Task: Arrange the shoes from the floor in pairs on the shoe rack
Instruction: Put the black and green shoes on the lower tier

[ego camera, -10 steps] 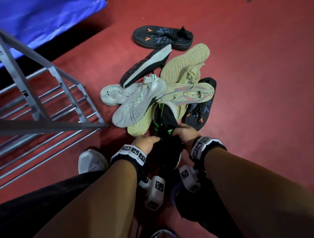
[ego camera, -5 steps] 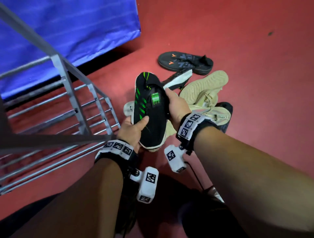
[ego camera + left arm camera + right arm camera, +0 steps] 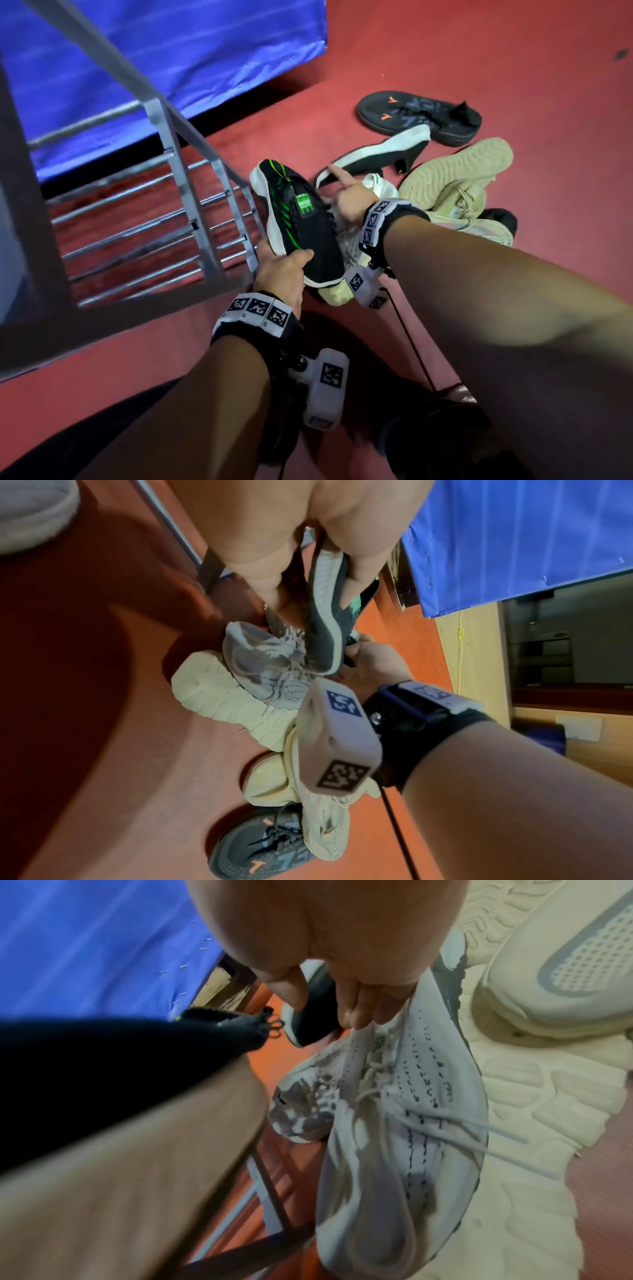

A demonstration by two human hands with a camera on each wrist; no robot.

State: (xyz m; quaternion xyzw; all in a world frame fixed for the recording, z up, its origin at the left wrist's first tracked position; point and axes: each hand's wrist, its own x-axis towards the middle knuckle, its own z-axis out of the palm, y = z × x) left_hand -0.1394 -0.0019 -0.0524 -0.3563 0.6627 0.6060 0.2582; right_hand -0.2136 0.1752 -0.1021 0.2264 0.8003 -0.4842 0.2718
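Observation:
A black shoe with green stripes and a white sole (image 3: 301, 222) is up off the floor beside the grey metal shoe rack (image 3: 191, 192). My left hand (image 3: 284, 270) grips it alone, thumb over the upper; the left wrist view shows its sole (image 3: 325, 615) between thumb and fingers. My right hand (image 3: 346, 198) is off that shoe, index finger stretched toward its mate, a black shoe lying on its side (image 3: 380, 154). In the right wrist view the fingertips (image 3: 356, 1012) are at the collar of a white knit shoe (image 3: 411, 1096); I see no grip.
The pile on the red floor also has white shoes (image 3: 349, 240), beige shoes (image 3: 455, 171) and a dark shoe with orange marks (image 3: 418, 114). A blue sheet (image 3: 154, 51) hangs behind the rack. My legs are at the bottom of the head view.
Both hands lifted the black-green shoe out of the pile. The right hand has since let go and reached back to the pile; the left hand carries the shoe toward the rack.

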